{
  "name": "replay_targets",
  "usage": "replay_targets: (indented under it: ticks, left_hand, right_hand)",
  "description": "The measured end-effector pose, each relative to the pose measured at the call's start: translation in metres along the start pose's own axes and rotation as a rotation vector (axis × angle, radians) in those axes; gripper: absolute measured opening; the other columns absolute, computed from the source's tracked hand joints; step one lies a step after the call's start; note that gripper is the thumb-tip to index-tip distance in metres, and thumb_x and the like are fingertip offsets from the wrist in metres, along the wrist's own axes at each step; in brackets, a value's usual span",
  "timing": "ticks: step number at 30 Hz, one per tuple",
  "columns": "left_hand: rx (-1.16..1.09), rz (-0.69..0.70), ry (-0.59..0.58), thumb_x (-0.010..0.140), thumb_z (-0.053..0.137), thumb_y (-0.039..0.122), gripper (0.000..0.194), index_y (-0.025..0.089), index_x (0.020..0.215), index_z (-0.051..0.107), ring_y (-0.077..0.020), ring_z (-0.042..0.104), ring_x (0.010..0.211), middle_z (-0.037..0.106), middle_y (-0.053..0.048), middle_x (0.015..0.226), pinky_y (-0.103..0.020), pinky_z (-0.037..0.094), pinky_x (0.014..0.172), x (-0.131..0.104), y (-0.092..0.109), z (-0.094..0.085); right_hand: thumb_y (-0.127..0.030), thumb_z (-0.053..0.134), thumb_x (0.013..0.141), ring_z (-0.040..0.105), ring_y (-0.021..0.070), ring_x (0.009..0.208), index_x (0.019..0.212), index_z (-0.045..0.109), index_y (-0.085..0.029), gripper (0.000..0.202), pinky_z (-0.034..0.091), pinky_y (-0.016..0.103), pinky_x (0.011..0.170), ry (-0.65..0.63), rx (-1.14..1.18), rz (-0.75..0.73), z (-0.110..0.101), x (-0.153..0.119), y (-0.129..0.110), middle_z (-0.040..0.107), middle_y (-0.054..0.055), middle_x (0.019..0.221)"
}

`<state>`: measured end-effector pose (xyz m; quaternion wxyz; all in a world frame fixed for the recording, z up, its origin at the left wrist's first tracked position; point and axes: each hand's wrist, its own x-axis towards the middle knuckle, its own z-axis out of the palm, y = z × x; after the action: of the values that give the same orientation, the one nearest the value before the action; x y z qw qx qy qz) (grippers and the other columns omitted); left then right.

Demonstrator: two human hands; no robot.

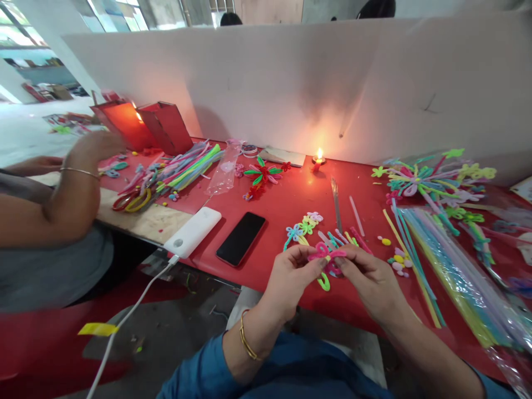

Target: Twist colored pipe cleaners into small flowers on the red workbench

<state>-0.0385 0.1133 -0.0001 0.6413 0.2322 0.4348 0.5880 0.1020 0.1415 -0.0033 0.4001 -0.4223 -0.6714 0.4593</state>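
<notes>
A pink pipe-cleaner flower (322,251) with a small yellowish centre is pinched between my two hands near the table's front edge. My left hand (291,277) grips its left side with thumb and finger, and my right hand (372,277) grips its right side. Just behind the hands lie small finished flowers, a blue one (294,233) and a green one (307,224), beside short coloured pipe-cleaner pieces (341,238). A bent green piece (323,281) shows below the pink flower.
A lit candle (318,160) burns at the back by the white partition (257,83). A black phone (241,238) and white power bank (193,231) lie left; bagged pipe cleaners (457,266) lie right. Another person's arm (75,188) reaches in at far left, near scissors (139,200).
</notes>
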Motion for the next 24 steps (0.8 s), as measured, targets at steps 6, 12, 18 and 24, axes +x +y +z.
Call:
replay_targets:
  ticks: [6,12,18,24]
  left_hand:
    - [0.042,-0.019,-0.024,0.056,0.075,0.027,0.020,0.014,0.066,0.064,-0.0063,0.051,0.053,0.061,0.002,0.056,-0.019,0.041,0.055,-0.0018,-0.0004,-0.0001]
    - [0.106,0.016,-0.003,0.056,0.074,0.027,0.019,0.013,0.066,0.065,-0.0061,0.048,0.051,0.058,0.003,0.055,-0.019,0.038,0.052,-0.0016,-0.0042,0.0004]
    - [0.136,0.084,-0.007,0.060,0.072,0.029,0.018,0.014,0.066,0.064,-0.0071,0.049,0.053,0.058,0.003,0.056,-0.020,0.039,0.052,-0.0011,-0.0070,-0.0005]
    - [0.107,0.094,0.005,0.061,0.072,0.029,0.017,0.015,0.066,0.064,-0.0081,0.052,0.054,0.060,0.003,0.056,-0.021,0.042,0.055,-0.0003,-0.0080,-0.0001]
  right_hand:
    - [-0.033,0.058,0.075,0.052,0.0125,0.060,0.072,0.062,-0.020,0.014,0.044,0.023,0.055,-0.062,0.056,0.077,-0.0001,0.0018,-0.0028,0.057,-0.001,0.066]
    - [-0.029,0.056,0.075,0.051,0.0129,0.060,0.073,0.062,-0.019,0.012,0.042,0.023,0.053,-0.064,-0.052,0.096,-0.0010,0.0026,-0.0055,0.057,0.000,0.066]
    - [-0.023,0.052,0.079,0.051,0.0123,0.062,0.076,0.061,-0.020,0.009,0.042,0.023,0.056,-0.044,-0.194,-0.043,-0.0007,0.0008,-0.0056,0.056,-0.001,0.068]
    - [-0.022,0.052,0.079,0.053,0.0134,0.063,0.075,0.061,-0.020,0.010,0.042,0.025,0.057,0.008,-0.294,-0.129,0.0023,0.0004,-0.0051,0.057,0.001,0.069]
